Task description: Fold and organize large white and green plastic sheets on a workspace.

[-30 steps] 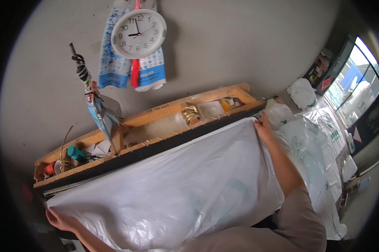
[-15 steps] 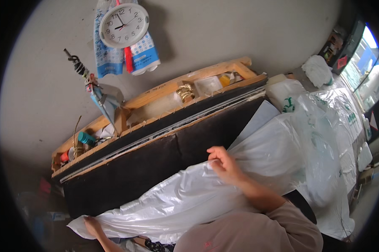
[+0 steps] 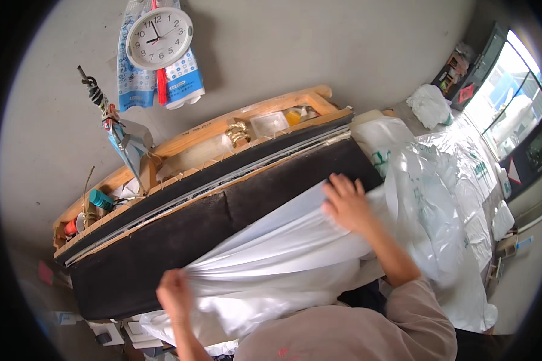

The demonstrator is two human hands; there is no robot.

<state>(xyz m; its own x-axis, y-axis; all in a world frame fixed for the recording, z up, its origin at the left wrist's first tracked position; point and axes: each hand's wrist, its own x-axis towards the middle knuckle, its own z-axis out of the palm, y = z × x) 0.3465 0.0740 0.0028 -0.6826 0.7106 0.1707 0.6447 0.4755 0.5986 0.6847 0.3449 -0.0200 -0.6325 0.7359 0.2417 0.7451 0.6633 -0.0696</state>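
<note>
"Sheeting [image 3: 283, 243], white and thin: where do we have it, starting from the left?"

"Our left hand [image 3: 176, 295] is clenched on a gathered part of it, and folds fan rightward from the fist over the near side of the black table [image 3: 156, 259]."

"And farther right?"

"Our right hand [image 3: 346, 206] is at its far edge, fingers spread apart; we cannot tell whether they press down. Rightmost, we see crumpled translucent plastic [image 3: 430, 216]."

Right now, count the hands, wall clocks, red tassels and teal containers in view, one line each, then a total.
Left hand, right hand: 2 hands
Wall clock: 1
Red tassel: 1
Teal container: 1
Total: 5
</note>
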